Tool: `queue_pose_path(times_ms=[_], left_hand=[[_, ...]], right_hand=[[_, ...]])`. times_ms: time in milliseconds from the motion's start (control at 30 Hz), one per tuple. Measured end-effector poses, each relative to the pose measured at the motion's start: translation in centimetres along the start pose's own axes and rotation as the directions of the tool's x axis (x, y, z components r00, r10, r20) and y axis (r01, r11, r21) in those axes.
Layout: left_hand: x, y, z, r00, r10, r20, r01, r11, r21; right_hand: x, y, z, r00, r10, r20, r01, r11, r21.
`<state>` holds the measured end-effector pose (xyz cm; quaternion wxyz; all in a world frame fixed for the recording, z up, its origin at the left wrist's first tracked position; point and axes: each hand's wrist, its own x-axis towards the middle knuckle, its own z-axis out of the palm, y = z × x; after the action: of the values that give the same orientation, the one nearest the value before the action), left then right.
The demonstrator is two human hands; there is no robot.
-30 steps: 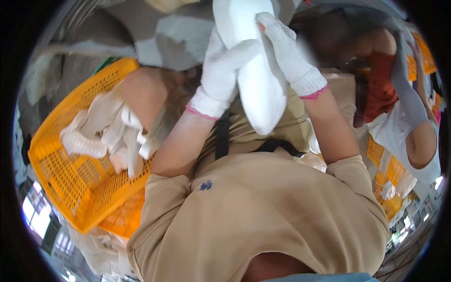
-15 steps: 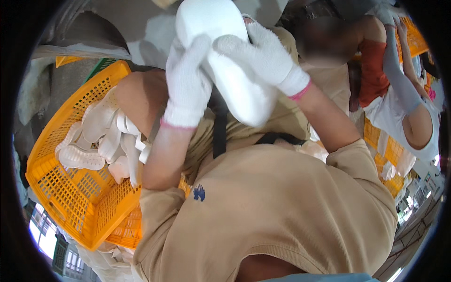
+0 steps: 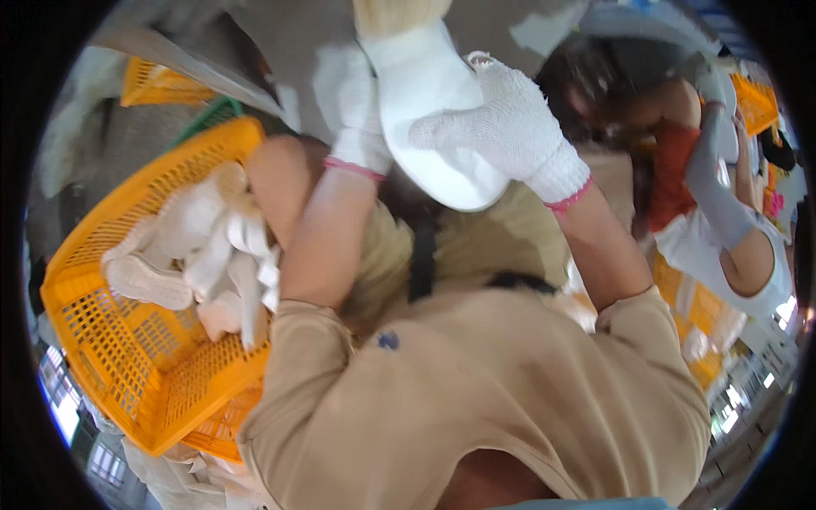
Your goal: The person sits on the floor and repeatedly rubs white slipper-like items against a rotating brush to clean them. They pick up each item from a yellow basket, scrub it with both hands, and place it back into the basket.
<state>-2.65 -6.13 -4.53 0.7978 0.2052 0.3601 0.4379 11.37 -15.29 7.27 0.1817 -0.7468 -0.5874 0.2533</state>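
A white shoe sole [image 3: 446, 174], smooth and rounded at its near end, is held up in front of me between both hands. My right hand [image 3: 506, 123], in a white knitted glove with a pink cuff edge, grips its right side with the thumb across the top face. At the sole's left edge is my left hand [image 3: 353, 110], gloved the same way and smeared by motion; its fingers are closed against the edge, partly hidden. The sole's far end meets a pale tan rounded thing [image 3: 404, 13] at the top of the view, whose kind I cannot make out.
On my left a yellow plastic basket [image 3: 153, 374] holds several white soles [image 3: 153, 280]. Behind it are a green crate edge [image 3: 208, 115] and another yellow crate [image 3: 161, 81]. At right sits a co-worker with a grey sleeve [image 3: 718, 183], near more yellow crates [image 3: 752, 102].
The sole has tilted and shifted slightly right, its far end now at the tan thing. My left hand has moved along to its left edge; the view has swung a little.
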Motion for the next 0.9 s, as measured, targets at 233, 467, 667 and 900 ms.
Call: queue_pose_path(times_ms=[233, 467, 667, 900], left_hand=[[-1.6, -4.6, -2.1, 0.991, 0.134, 0.007, -0.128, 0.934, 0.334], [-3.4, -1.5, 0.3, 0.979, -0.055, -0.194, 0.111, 0.951, 0.289], [-12.9, 8.7, -8.5, 0.750, 0.367, 0.550, -0.588, -0.011, 0.809], [-14.4, 25.1, -32.9, 0.472, 0.634, -0.613, 0.531, 0.350, 0.771]], right_hand=[[-6.0, 5.3, 3.4, 0.962, -0.273, -0.016, 0.272, 0.962, -0.027], [-8.6, 2.1, 0.7, 0.973, 0.179, 0.147, -0.230, 0.681, 0.695], [-17.5, 19.1, -4.2, 0.931, 0.292, -0.218, -0.314, 0.946, -0.076], [-29.2, 31.0, -5.4, 0.754, 0.649, 0.101, -0.634, 0.759, -0.149]])
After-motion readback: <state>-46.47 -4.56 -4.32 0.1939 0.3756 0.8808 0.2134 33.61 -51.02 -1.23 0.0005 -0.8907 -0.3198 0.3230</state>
